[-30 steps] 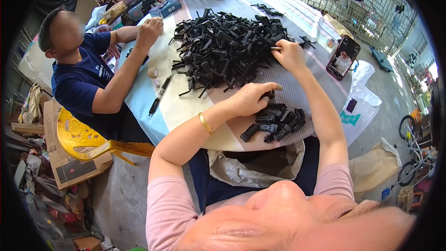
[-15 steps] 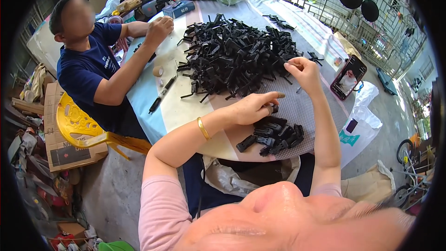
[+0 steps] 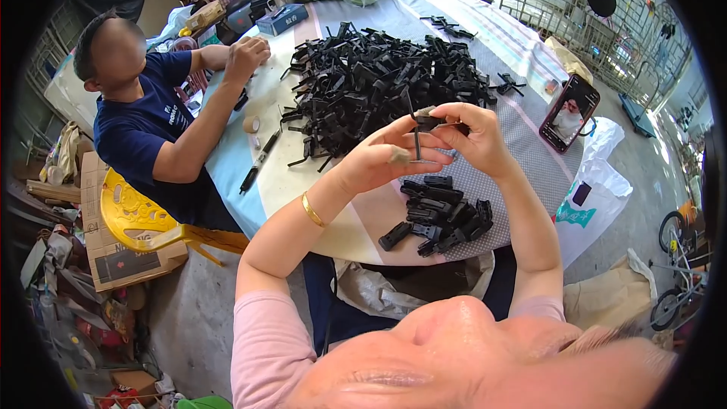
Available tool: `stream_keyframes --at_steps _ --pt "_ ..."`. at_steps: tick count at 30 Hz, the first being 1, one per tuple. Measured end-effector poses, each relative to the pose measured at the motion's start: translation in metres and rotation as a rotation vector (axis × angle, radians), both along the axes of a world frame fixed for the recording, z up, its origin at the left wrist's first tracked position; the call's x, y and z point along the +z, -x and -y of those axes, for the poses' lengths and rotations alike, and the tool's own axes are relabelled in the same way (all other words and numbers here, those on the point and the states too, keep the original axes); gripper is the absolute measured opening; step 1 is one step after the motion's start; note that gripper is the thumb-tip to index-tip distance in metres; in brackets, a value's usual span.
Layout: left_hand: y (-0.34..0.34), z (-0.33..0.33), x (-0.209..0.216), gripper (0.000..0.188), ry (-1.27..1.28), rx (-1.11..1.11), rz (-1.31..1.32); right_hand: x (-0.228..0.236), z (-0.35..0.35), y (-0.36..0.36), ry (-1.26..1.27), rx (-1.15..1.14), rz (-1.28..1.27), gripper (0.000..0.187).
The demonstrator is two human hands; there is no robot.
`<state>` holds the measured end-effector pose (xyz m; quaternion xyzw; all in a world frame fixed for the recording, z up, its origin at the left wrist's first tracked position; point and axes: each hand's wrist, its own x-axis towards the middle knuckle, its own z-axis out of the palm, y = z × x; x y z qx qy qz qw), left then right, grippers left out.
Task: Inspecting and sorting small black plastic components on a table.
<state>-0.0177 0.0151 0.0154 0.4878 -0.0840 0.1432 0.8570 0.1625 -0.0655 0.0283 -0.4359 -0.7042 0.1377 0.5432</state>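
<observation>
My right hand (image 3: 477, 135) pinches a black plastic part (image 3: 430, 123) above the near side of the table. A thin dark arm of it stands upright across the fingers of my left hand (image 3: 382, 153). That left hand is open, its fingers stretched out and the thumb apart, with a brownish cover on the thumb tip. The fingers reach the part, but their exact contact is hard to make out. Behind both hands lies a large heap of similar black parts (image 3: 379, 79), many with thin arms sticking out. Below them sits a small pile of compact black pieces (image 3: 438, 216).
A phone (image 3: 569, 115) stands at the table's right edge beside a white plastic bag (image 3: 598, 182). To the left lie a marker (image 3: 260, 161) and a tape roll (image 3: 251, 124). A co-worker (image 3: 155, 106) sits there on a yellow chair (image 3: 140, 212). An open sack (image 3: 363, 288) is below the table edge.
My right hand has come from the heap's right edge toward me with a black part. My left hand has risen from the small pile to meet it, fingers now spread.
</observation>
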Motion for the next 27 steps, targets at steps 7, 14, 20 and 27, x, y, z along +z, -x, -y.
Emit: stream_keyframes --at_steps 7,14,20,27 --pt "0.003 -0.004 0.000 0.069 -0.083 0.167 -0.096 0.003 -0.001 0.004 -0.060 0.088 0.138 0.022" --pt "0.010 -0.009 0.002 0.054 -0.007 0.026 -0.146 0.002 0.002 0.007 -0.092 0.104 0.199 0.026" --pt "0.008 -0.005 0.000 0.046 -0.072 0.279 -0.166 -0.002 0.001 0.017 0.050 0.032 0.059 0.026" --pt "0.000 -0.006 -0.003 0.052 -0.211 0.470 -0.098 -0.003 0.001 0.014 0.234 0.038 -0.330 0.015"
